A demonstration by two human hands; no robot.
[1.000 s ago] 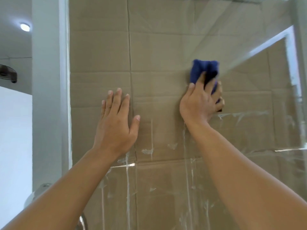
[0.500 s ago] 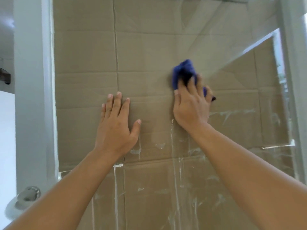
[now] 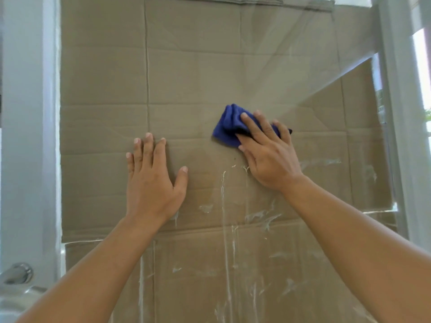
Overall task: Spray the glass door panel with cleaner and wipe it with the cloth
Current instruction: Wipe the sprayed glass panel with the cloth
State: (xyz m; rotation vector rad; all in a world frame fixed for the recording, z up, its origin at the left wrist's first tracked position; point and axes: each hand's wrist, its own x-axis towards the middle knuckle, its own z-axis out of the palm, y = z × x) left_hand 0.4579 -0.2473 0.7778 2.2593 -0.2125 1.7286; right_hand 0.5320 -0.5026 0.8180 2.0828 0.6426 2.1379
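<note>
The glass door panel (image 3: 210, 73) fills the view, with brown cardboard behind it. My right hand (image 3: 268, 155) presses a bunched blue cloth (image 3: 229, 127) flat against the glass at mid height, right of centre. To its left, my left hand (image 3: 152, 180) lies palm-flat on the glass with fingers spread and holds nothing. White streaks and drips of cleaner (image 3: 224, 206) run down the glass below both hands. No spray bottle is in view.
A white door frame (image 3: 30, 136) stands at the left, with a metal door handle (image 3: 16, 273) near its bottom. Another white frame post (image 3: 401, 113) runs down the right side, with bright daylight beyond it.
My right hand and the cloth have slid left and down across the glass, fingers now angled to the upper left. The view has shifted left. My left hand stays planted on the glass.
</note>
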